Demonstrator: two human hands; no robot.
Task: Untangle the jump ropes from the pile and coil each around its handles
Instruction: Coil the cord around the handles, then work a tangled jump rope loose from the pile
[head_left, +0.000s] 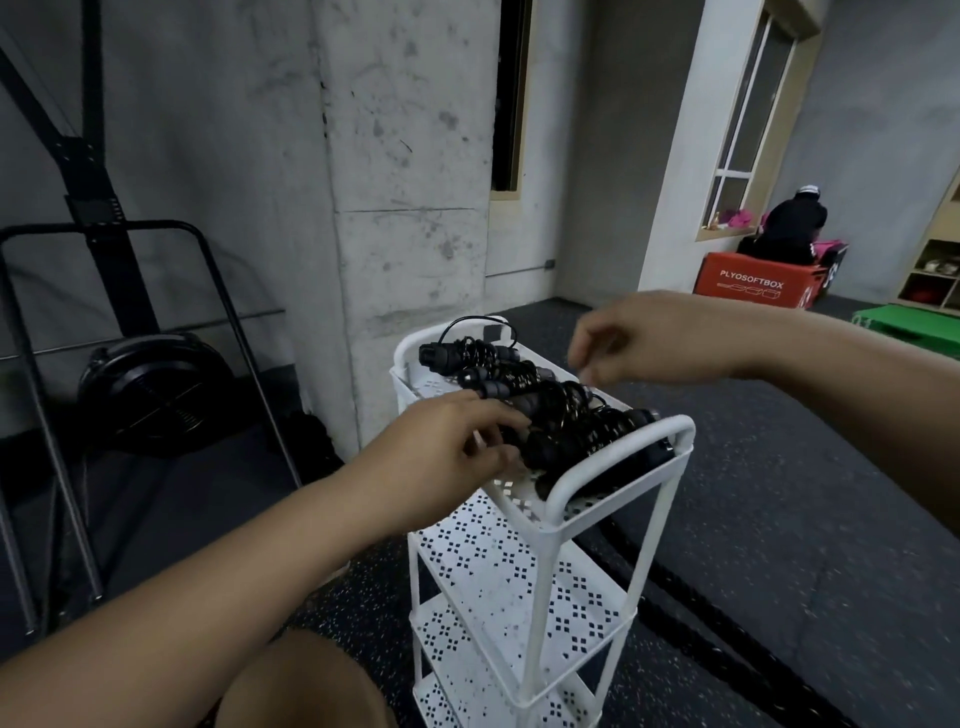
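- Fan machine (150, 389) stands well left of the cart (623, 442), on the floor. It's not part of our job.
- Left hand (447, 447) is at the cart's top tray, near-left side. Thumb & fingers curl on one of the ropes (561, 415), prob. to seat it in the row.
- Ropes lie in that top tray, each wound round its handles and side by side, so they can't re-tangle. We see no loose pile, so we judge the task nearly done.
- Right hand (649, 338) hovers above the cart's far-right rim, fingers loosely bent. It holds nothing as far as the blur shows, and is likely ready to steady the row.
- Box (748, 286) sits well behind the cart to the right, w/ a person on it.
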